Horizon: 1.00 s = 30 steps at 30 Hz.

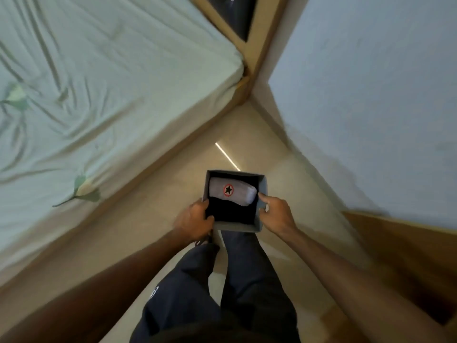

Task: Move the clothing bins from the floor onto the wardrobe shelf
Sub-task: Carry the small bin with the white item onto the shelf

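A small grey fabric bin (pixel 237 227) is low in front of my legs, over the beige floor. Inside it lies a folded grey garment (pixel 243 193) with a black star in a red ring, and dark clothing beneath it. My left hand (pixel 194 219) grips the bin's left wall, fingers curled over the rim. My right hand (pixel 275 211) holds the right wall, thumb inside the rim. I cannot tell whether the bin rests on the floor or is lifted. No wardrobe shelf shows.
A bed with a pale green sheet (pixel 99 95) on a wooden frame fills the left. A light blue wall (pixel 371 95) stands on the right. A wooden furniture edge (pixel 408 256) juts in at the lower right. A narrow floor strip (pixel 247 144) runs between them.
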Each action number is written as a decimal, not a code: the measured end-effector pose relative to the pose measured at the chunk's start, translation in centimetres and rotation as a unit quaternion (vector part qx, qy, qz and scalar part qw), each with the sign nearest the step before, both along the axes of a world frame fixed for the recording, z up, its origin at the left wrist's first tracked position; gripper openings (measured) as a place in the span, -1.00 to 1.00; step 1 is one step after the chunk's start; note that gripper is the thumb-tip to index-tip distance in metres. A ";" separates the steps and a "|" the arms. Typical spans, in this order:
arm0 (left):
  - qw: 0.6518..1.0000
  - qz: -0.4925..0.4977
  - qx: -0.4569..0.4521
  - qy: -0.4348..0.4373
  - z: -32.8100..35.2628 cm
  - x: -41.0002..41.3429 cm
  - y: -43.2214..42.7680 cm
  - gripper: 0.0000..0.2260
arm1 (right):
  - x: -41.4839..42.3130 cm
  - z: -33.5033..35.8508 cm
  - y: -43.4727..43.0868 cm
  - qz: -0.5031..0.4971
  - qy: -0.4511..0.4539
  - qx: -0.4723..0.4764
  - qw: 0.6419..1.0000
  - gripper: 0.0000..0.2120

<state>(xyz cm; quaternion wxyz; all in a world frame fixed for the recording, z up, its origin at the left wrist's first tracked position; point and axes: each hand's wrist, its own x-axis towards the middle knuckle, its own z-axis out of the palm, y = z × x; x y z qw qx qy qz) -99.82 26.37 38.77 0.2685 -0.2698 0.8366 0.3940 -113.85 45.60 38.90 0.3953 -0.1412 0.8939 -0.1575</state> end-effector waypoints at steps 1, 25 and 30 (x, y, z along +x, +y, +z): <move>1.000 -0.025 -0.009 0.017 1.9 0.3 0.3 -0.65 | 1.0 1.8 1.2 -0.021 0.012 -0.013 1.000 -0.47; 0.862 -0.465 0.007 0.199 19.7 -11.4 33.2 -0.78 | 12.7 17.7 36.6 -0.505 0.201 -0.071 0.836 -0.53; 0.812 -0.532 0.004 0.239 21.9 -14.1 42.7 -0.67 | 14.7 19.9 43.5 -0.587 0.255 -0.061 0.766 -0.59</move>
